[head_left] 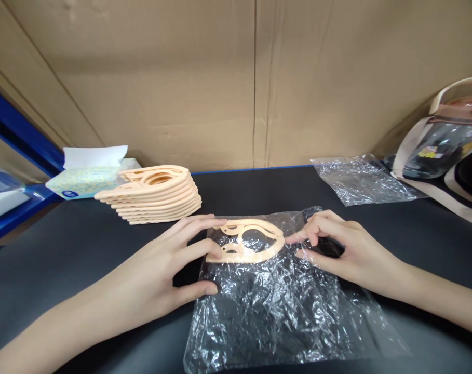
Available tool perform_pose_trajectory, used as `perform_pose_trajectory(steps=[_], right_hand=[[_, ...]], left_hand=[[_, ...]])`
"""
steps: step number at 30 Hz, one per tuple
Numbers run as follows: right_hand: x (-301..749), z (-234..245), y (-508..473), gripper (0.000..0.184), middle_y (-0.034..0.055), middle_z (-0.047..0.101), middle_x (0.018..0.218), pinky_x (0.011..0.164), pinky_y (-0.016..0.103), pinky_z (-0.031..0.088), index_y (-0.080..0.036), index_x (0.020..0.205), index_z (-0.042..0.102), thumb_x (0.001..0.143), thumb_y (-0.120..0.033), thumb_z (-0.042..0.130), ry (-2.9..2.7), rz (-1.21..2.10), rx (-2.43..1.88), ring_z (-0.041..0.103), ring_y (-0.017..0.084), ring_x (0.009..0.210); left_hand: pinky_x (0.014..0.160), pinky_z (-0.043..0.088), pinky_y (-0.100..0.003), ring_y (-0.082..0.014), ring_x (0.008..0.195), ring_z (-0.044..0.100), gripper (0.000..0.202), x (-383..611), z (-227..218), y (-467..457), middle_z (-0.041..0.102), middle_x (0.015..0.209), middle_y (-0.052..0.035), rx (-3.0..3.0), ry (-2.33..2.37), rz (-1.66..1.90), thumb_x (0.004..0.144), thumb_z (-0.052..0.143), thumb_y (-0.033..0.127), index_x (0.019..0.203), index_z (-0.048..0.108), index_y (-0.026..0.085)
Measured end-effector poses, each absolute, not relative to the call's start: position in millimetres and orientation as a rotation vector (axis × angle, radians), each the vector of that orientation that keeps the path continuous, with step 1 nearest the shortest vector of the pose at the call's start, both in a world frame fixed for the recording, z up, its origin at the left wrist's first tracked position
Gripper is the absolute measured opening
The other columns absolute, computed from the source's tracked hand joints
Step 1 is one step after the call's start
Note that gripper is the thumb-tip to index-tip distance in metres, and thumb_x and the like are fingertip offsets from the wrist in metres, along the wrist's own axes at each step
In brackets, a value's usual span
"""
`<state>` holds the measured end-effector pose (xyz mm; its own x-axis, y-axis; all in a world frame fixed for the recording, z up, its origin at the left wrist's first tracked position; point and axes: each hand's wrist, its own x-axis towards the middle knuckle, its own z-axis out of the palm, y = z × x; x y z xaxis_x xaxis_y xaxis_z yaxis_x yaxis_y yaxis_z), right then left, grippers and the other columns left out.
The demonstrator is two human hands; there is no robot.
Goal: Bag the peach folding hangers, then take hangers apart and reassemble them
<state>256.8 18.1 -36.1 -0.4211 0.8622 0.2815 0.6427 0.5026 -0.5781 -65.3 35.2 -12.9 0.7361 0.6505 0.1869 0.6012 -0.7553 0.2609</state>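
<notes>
A peach folding clothes hanger, folded up, lies flat at the far end of a clear, crinkled plastic bag. Whether it is inside the bag or on top of it, I cannot tell. My left hand has its fingers spread, with fingertips resting on the hanger's left ends and the thumb over the bag's left edge. At the hanger's rounded right end, the stretched index finger of my right hand touches it. The right thumb is apart from that finger, over the plastic, and the other fingers are curled.
Behind my left hand stands a stack of several matching hangers, beside a tissue box. Another clear plastic bag lies at the back right. A strapped water bottle stands at far right. Cardboard walls the black table's back.
</notes>
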Motion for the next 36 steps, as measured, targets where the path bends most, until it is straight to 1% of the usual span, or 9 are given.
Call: perform_pose_trajectory(steps=[5,10,16,19,23,25,28,32,36], right_hand=[[258.1,-36.8,20.6,0.025,-0.0039,0.075,0.083,0.073,0.033,0.048,-0.026,0.074,0.04,0.091,-0.03,0.059,-2.162,0.398,-1.257,0.066,0.02,0.085],[263.2,-36.0,25.2,0.03,-0.0029,0.075,0.079,0.07,0.034,0.047,-0.025,0.072,0.038,0.091,-0.032,0.06,-2.07,0.306,-1.361,0.065,0.02,0.076],[265.1,-32.2,28.6,0.031,-0.0021,0.074,0.079,0.077,0.038,0.045,-0.025,0.072,0.035,0.092,-0.029,0.058,-2.025,0.222,-1.345,0.067,0.02,0.074],[265.4,-31.4,28.4,0.03,-0.003,0.074,0.08,0.077,0.038,0.044,-0.025,0.072,0.035,0.091,-0.027,0.058,-2.045,0.203,-1.334,0.066,0.02,0.074],[266.6,-31.8,28.1,0.029,-0.0042,0.073,0.082,0.079,0.038,0.043,-0.025,0.074,0.035,0.091,-0.027,0.059,-2.073,0.191,-1.313,0.065,0.018,0.075],[267.1,-32.2,28.3,0.029,-0.0043,0.073,0.083,0.08,0.038,0.042,-0.025,0.074,0.036,0.091,-0.027,0.059,-2.079,0.194,-1.301,0.065,0.018,0.076],[267.6,-32.5,28.5,0.028,-0.0044,0.072,0.083,0.081,0.038,0.041,-0.025,0.074,0.036,0.091,-0.026,0.059,-2.091,0.204,-1.293,0.064,0.019,0.078],[267.6,-32.3,28.6,0.028,-0.0034,0.071,0.083,0.081,0.038,0.042,-0.025,0.074,0.036,0.091,-0.027,0.058,-2.105,0.205,-1.296,0.063,0.019,0.076],[267.3,-33.0,28.8,0.027,-0.0036,0.07,0.081,0.079,0.038,0.042,-0.025,0.074,0.037,0.091,-0.026,0.058,-2.116,0.194,-1.293,0.061,0.018,0.075]], left_hand=[[0.108,0.044,-0.04,-0.0251,0.131,0.049,0.034,-65.4,-7.0,32.1,0.049,0.145,-0.0014,2.633,1.095,0.484,0.091,0.062,0.044,0.121,0.053,0.032],[0.113,0.036,-0.034,-0.0201,0.132,0.047,0.04,-75.5,7.4,40.5,0.049,0.143,0.0004,2.802,1.171,0.686,0.095,0.057,0.035,0.133,0.044,0.032],[0.115,0.03,-0.044,-0.0266,0.134,0.045,0.048,-97.7,30.1,59.1,0.049,0.144,-0.0047,2.736,1.456,0.971,0.092,0.058,0.044,0.135,0.046,0.026],[0.116,0.027,-0.049,-0.0304,0.138,0.041,0.067,-118.0,35.9,71.2,0.045,0.149,-0.0074,2.585,1.731,0.912,0.091,0.057,0.055,0.145,0.038,0.021],[0.116,0.027,-0.053,-0.0333,0.14,0.038,0.082,-151.9,29.9,93.2,0.04,0.155,-0.006,2.323,1.806,0.816,0.085,0.058,0.065,0.151,0.031,0.026],[0.114,0.031,-0.052,-0.0339,0.14,0.04,0.089,-165.7,23.1,103.3,0.042,0.154,-0.0072,2.198,1.698,0.852,0.08,0.063,0.067,0.153,0.029,0.028],[0.112,0.035,-0.049,-0.0331,0.138,0.043,0.091,-176.4,16.0,112.1,0.05,0.149,-0.0072,2.112,1.532,0.973,0.075,0.071,0.065,0.151,0.035,0.03],[0.111,0.036,-0.049,-0.0294,0.135,0.048,0.086,-175.2,18.4,111.9,0.058,0.142,-0.0025,2.08,1.531,0.968,0.074,0.078,0.054,0.148,0.039,0.031],[0.111,0.037,-0.048,-0.0275,0.132,0.051,0.086,-170.4,21.9,108.7,0.063,0.135,-0.0009,2.089,1.552,0.989,0.074,0.078,0.055,0.147,0.039,0.032]])
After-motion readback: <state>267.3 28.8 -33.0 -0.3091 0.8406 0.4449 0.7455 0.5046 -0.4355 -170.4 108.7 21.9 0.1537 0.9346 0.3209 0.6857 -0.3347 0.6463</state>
